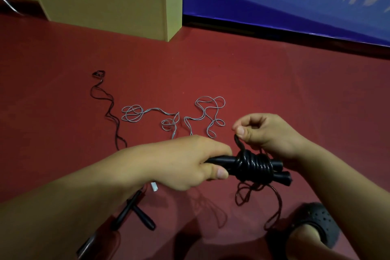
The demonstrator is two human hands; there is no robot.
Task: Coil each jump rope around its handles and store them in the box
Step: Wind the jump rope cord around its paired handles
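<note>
My left hand (190, 162) grips a pair of black handles (280, 172) held side by side, with black rope (253, 164) wound around their middle in several turns. My right hand (268, 133) pinches the free strand of that rope just above the coil. Loose rope hangs below the handles down to the floor. A grey rope (168, 118) lies tangled on the red floor beyond my hands. A second black rope (107, 107) snakes across the floor at left, and its black handles (135, 213) lie crossed under my left forearm. The tan cardboard box (109, 0) stands at the back.
A blue banner (295, 2) with white characters runs along the back right wall. A foot in a black perforated shoe (316, 224) rests at the lower right. A small white handle end (154, 187) peeks out under my left hand.
</note>
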